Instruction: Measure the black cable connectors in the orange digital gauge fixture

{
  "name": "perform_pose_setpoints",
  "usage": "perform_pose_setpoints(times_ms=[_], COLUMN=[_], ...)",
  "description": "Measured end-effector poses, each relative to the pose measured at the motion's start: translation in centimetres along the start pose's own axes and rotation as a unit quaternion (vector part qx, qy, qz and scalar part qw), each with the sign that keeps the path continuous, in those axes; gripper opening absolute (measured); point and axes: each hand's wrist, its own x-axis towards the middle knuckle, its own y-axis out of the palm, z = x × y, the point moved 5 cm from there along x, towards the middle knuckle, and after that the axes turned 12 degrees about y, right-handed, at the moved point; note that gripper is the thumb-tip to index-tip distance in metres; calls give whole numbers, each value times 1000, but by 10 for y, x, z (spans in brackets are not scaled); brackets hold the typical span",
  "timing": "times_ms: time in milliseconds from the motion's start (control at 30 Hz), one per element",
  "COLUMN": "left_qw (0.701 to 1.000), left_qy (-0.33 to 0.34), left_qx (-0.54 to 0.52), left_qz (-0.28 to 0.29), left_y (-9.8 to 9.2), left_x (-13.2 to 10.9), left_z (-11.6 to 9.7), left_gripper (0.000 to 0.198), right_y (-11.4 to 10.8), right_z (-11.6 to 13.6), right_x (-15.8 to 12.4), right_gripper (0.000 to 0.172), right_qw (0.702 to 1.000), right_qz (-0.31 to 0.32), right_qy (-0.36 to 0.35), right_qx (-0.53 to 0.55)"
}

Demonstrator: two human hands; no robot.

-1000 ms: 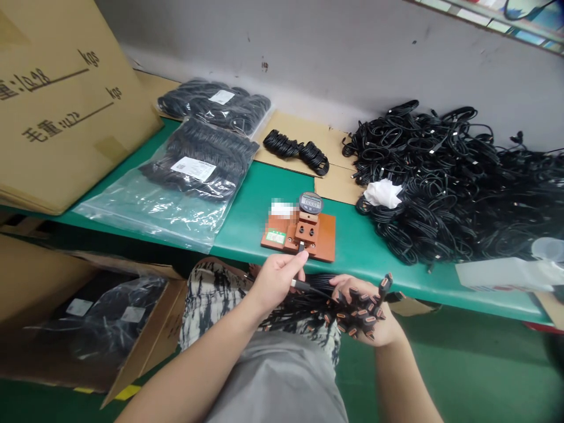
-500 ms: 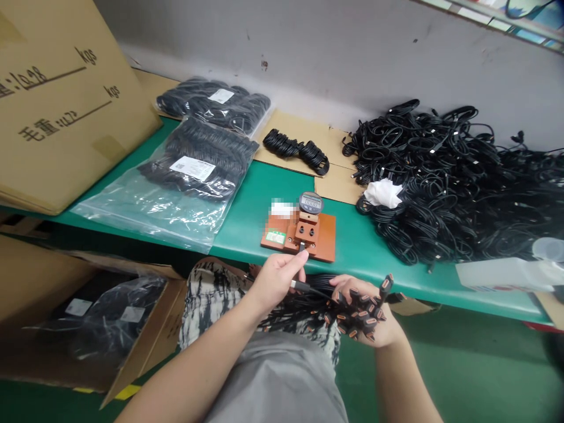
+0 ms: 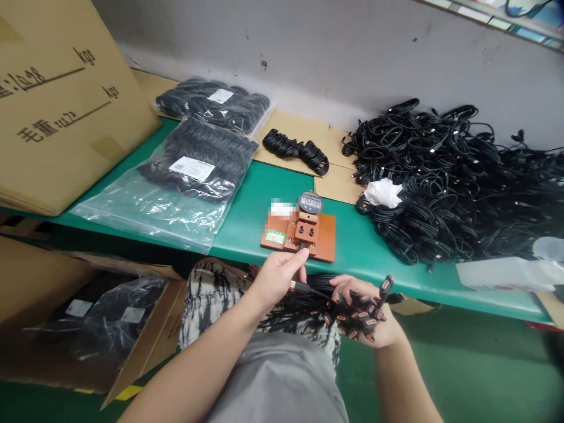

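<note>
My left hand (image 3: pixel 277 276) pinches a black cable plug (image 3: pixel 304 247) between thumb and finger, its tip pushed into the front of an orange-brown test fixture (image 3: pixel 326 238). On top of the fixture sits a round digital gauge (image 3: pixel 311 202) with lit digits. A second cable end with a metal tip (image 3: pixel 299 286) hangs just under the left hand. Over my lap, my right hand (image 3: pixel 383 329) is closed around a thick bundle of black cables (image 3: pixel 359 311), their orange-lined connector ends fanned out toward me. The fingers of that hand are partly hidden by the plugs.
A large heap of black cables (image 3: pixel 423 158) with a white crumpled cloth (image 3: pixel 382 192) lies right. Bagged cables (image 3: pixel 198 158) lie left beside a big carton (image 3: pixel 66 106). Coiled cables (image 3: pixel 295 150) rest on cardboard. A translucent bottle (image 3: pixel 497 273) lies at the right edge.
The plug in my left hand has gone further into the fixture, and the gauge reading has changed from zeros to other digits. My right hand and the bundle stay in place.
</note>
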Motion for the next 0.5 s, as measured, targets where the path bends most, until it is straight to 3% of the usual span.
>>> perform_pose_setpoints(times_ms=[133, 500], left_qw=[1000, 1000], left_qy=[1, -2], left_qx=[4, -1], left_qz=[-11, -22], left_y=[0, -1], left_x=[2, 3], left_z=[3, 5], left_gripper=[56, 55], right_y=[1, 1], right_z=[5, 4], right_x=[-1, -1], right_gripper=[25, 25], right_qw=[998, 998], right_qz=[-2, 6], right_qy=[-47, -48], right_qx=[-45, -44])
